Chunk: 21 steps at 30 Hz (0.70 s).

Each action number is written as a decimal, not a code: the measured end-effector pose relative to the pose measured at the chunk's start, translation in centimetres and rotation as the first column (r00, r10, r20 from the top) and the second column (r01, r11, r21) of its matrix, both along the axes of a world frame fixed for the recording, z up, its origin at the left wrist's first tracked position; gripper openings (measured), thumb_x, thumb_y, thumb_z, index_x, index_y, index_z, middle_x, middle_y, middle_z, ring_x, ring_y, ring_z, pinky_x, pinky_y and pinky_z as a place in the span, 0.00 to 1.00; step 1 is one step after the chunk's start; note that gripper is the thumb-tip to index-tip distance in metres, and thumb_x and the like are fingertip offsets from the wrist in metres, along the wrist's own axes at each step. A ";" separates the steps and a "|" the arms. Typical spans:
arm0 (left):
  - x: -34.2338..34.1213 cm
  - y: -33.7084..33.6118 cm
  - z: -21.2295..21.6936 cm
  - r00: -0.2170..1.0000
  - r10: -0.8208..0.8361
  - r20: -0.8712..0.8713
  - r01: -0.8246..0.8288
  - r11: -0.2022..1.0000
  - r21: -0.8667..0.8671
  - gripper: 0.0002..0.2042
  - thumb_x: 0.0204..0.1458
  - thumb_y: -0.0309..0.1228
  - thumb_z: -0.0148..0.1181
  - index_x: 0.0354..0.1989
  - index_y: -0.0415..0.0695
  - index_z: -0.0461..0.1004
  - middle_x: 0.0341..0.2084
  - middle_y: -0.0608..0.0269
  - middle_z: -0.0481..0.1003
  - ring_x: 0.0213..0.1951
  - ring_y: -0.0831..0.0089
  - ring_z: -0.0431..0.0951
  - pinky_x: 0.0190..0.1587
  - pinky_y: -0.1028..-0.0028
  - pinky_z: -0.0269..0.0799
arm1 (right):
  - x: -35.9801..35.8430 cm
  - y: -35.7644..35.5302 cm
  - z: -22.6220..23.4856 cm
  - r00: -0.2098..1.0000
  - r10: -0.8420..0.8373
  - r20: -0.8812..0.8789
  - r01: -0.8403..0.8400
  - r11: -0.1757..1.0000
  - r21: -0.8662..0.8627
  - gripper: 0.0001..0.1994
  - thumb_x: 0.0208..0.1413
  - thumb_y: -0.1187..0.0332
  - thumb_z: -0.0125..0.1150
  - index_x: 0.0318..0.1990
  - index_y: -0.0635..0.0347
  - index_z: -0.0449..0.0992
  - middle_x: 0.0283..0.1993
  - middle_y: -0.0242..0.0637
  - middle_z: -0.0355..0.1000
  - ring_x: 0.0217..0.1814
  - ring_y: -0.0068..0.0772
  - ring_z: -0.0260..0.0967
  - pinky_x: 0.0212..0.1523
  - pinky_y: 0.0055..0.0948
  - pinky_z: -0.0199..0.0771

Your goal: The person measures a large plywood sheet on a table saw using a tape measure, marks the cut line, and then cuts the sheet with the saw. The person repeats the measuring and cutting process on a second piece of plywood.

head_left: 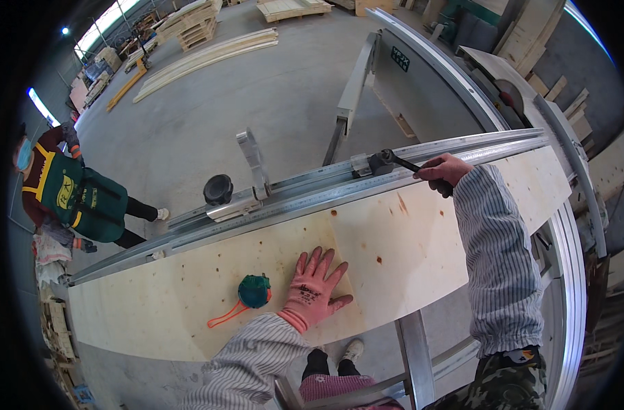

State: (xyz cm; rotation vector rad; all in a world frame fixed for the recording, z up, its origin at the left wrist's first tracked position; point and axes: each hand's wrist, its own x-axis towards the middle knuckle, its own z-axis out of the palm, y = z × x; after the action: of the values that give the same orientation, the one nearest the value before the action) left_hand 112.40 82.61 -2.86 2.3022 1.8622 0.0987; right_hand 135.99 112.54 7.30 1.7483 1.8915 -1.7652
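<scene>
Left hand (313, 287) in pink glove is pressing flat, fingers spread, on plywood sheet (394, 239) near its near edge, gripping nothing. Right hand (443, 172) is closing round black lever (399, 161) on metal fence rail (367, 184) along sheet's far edge. Green tape measure (254, 291) is lying just left of left hand.

Pink glove (312, 290), striped sleeves (500, 266), pale plywood (189, 301) (brown-speckled), green tape measure (254, 291).

One view only, from the person's head, looking steeply down and forward at a plywood board (408, 232) close below; the fisheye bends the workshop floor (257, 96), perhaps far beyond.
</scene>
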 end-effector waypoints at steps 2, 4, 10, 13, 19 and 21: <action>0.7 0.1 -1.1 1.000 0.022 0.011 -0.022 1.000 0.015 0.35 0.49 0.60 0.49 0.63 0.55 0.59 0.65 0.52 0.51 0.67 0.53 0.47 0.67 0.50 0.35 | 0.0 0.7 0.3 0.999 0.028 0.047 -0.029 0.999 0.019 0.14 0.49 0.60 0.69 0.34 0.62 0.76 0.20 0.30 0.67 0.17 0.20 0.61 0.17 0.22 0.62; 0.6 0.0 -1.5 0.999 0.037 -0.011 -0.037 0.999 -0.009 0.34 0.50 0.58 0.49 0.63 0.54 0.59 0.65 0.52 0.52 0.67 0.52 0.48 0.67 0.50 0.37 | -0.2 2.0 1.0 0.991 0.060 0.118 -0.061 0.998 0.004 0.15 0.49 0.60 0.69 0.34 0.63 0.76 0.21 0.31 0.69 0.18 0.21 0.63 0.18 0.22 0.64; 0.5 0.1 -0.8 0.997 0.033 0.067 -0.034 0.999 0.013 0.34 0.49 0.57 0.52 0.62 0.54 0.60 0.64 0.53 0.53 0.66 0.52 0.49 0.66 0.49 0.41 | -0.9 5.9 2.4 0.949 0.204 0.239 -0.206 0.978 -0.016 0.15 0.47 0.62 0.70 0.32 0.65 0.76 0.23 0.35 0.71 0.20 0.24 0.67 0.22 0.24 0.69; 0.6 0.3 -0.6 0.998 0.050 0.040 -0.048 0.998 -0.032 0.34 0.48 0.57 0.52 0.62 0.54 0.60 0.64 0.53 0.54 0.66 0.52 0.50 0.66 0.49 0.41 | -1.5 7.1 2.4 0.931 0.255 0.261 -0.259 0.966 -0.021 0.14 0.47 0.62 0.70 0.32 0.65 0.76 0.23 0.35 0.71 0.21 0.23 0.68 0.23 0.24 0.70; 0.5 0.6 -0.8 0.990 0.049 0.135 -0.050 0.999 0.007 0.35 0.43 0.56 0.58 0.60 0.53 0.63 0.61 0.51 0.57 0.64 0.48 0.53 0.65 0.45 0.43 | -1.5 7.7 1.5 0.937 0.251 0.245 -0.267 0.963 0.033 0.15 0.47 0.59 0.70 0.33 0.63 0.77 0.23 0.32 0.71 0.22 0.21 0.66 0.23 0.22 0.68; 0.5 0.6 -0.9 0.989 0.054 0.137 -0.055 0.998 0.003 0.35 0.43 0.56 0.58 0.60 0.53 0.63 0.61 0.51 0.57 0.64 0.48 0.53 0.65 0.46 0.43 | -0.4 5.8 0.5 0.966 0.163 0.201 -0.177 0.983 0.053 0.15 0.47 0.58 0.70 0.32 0.62 0.77 0.22 0.32 0.70 0.20 0.21 0.65 0.21 0.21 0.67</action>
State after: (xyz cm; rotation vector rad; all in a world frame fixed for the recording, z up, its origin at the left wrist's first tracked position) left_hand 112.92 83.17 -3.73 2.1892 1.8594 0.2636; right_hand 135.62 118.36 7.77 1.6544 1.9742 -1.4289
